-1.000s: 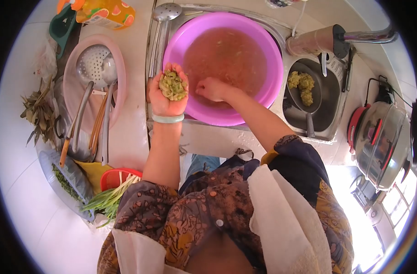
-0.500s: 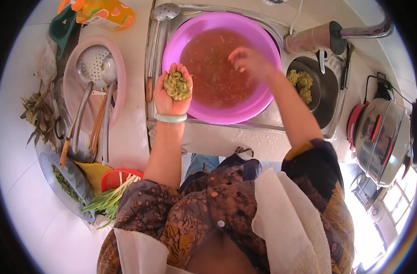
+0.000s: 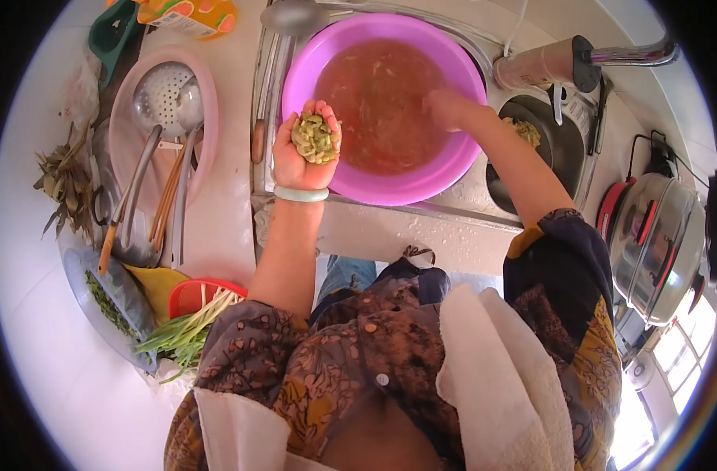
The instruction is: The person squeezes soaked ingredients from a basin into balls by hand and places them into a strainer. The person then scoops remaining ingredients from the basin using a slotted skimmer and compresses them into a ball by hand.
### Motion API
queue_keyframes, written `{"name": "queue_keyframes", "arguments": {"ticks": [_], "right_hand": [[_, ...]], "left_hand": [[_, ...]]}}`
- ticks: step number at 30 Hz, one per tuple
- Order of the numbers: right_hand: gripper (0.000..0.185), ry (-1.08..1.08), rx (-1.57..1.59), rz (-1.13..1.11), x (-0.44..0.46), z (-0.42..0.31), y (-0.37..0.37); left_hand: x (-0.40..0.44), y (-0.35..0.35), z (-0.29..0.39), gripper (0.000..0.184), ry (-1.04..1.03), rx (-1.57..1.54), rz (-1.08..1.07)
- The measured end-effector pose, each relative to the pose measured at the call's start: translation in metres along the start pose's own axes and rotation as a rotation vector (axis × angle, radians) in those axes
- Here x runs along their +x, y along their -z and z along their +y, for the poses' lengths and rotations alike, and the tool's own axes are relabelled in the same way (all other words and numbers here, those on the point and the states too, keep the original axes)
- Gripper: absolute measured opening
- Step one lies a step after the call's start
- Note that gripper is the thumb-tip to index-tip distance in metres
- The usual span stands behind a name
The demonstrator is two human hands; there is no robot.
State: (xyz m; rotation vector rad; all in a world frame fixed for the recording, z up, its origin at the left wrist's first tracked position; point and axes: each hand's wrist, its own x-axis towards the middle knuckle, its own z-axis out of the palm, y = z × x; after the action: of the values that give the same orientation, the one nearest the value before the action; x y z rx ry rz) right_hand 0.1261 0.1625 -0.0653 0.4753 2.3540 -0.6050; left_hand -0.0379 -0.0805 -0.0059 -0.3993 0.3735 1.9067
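Cupped palm up, my left hand (image 3: 302,161) holds a clump of chopped green vegetable (image 3: 315,139) over the left edge of a purple basin (image 3: 464,169). The basin holds reddish-brown water (image 3: 382,102) with small pale bits floating in it. My right hand (image 3: 446,110) is at the right side of the water, its fingers dipped in and hidden below the murky surface. Beyond my right forearm, more of the green vegetable (image 3: 525,132) lies in a dark strainer or pan in the small sink, partly covered by the arm.
A pink oval basin (image 3: 209,169) with ladles and chopsticks stands left. Below it are green onions (image 3: 187,334) and a red container (image 3: 187,297). A skimmer (image 3: 294,17) lies behind the basin's left side. The faucet (image 3: 629,55) and a glass-lidded pan (image 3: 658,247) are right.
My right hand has moved from the left part of the water to the right side and dipped in. My left hand has shifted slightly right and up, its fingers curled more around the clump.
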Motion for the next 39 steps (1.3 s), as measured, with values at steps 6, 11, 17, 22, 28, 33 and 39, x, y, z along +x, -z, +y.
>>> {"name": "queue_keyframes", "arguments": {"ticks": [6, 11, 17, 22, 28, 33, 39], "right_hand": [[0.037, 0.002, 0.487, 0.006, -0.019, -0.041, -0.02], [0.043, -0.164, 0.964, -0.105, -0.008, -0.085, -0.044], [0.043, -0.047, 1.166, 0.046, 0.03, -0.119, -0.079], [0.03, -0.032, 1.306, 0.03, 0.043, -0.15, -0.064], [0.013, 0.048, 1.062, 0.155, 0.037, -0.163, -0.059], [0.016, -0.044, 1.54, 0.195, 0.006, -0.149, -0.06], [0.023, 0.122, 1.955, 0.646, -0.091, -0.155, 0.011]], "left_hand": [[-0.001, -0.003, -0.001, 0.027, -0.005, -0.007, -0.002], [-0.001, -0.006, 0.002, 0.027, -0.027, -0.003, 0.055], [-0.008, -0.01, 0.001, 0.028, -0.035, -0.073, 0.119], [-0.016, -0.006, 0.008, 0.028, -0.045, -0.051, 0.081], [-0.026, -0.009, 0.013, 0.029, -0.045, -0.041, 0.075], [-0.03, -0.012, 0.002, 0.031, -0.037, -0.01, 0.111], [-0.027, -0.008, -0.017, 0.034, -0.002, 0.009, 0.121]]}}
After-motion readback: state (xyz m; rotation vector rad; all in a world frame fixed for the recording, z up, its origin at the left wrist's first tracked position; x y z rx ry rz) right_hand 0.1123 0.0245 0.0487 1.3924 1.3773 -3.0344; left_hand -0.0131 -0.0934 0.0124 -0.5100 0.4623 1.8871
